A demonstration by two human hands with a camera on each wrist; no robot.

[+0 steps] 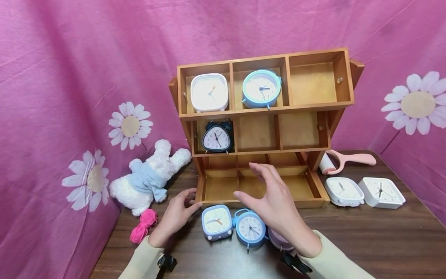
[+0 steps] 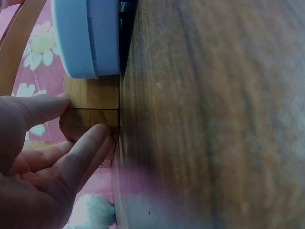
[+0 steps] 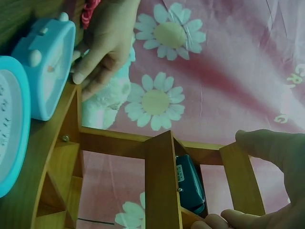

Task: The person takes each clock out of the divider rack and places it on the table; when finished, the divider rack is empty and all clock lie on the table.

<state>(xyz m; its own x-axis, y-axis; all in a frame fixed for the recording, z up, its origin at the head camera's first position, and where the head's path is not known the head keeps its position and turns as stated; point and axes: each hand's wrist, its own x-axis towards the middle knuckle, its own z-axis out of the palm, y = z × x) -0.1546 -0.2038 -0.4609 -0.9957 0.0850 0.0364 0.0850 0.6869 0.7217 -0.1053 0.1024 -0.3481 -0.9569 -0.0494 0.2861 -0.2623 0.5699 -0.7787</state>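
Observation:
A three-tier wooden shelf (image 1: 265, 110) stands at the back of the table. My left hand (image 1: 177, 213) holds its lower left corner, thumb at the front and fingers along the side (image 2: 90, 117). Spread apart, the thumb and fingers of my right hand (image 1: 275, 201) hover before the bottom tier, holding nothing. Below it are a square blue alarm clock (image 1: 216, 222), a round blue alarm clock (image 1: 250, 229) and a purple clock (image 1: 278, 239), partly hidden by that hand. The shelf holds a white clock (image 1: 209, 93), a round light-blue clock (image 1: 261, 89) and a dark triangular clock (image 1: 216, 138).
To the right lie two white clocks, a rounded one (image 1: 344, 191) and a square one (image 1: 381, 192), with a pink-handled lint roller (image 1: 355, 159) behind. On the left are a white plush toy (image 1: 150, 178) in a blue top and pink yarn balls (image 1: 143, 225). Pink cloth hangs behind.

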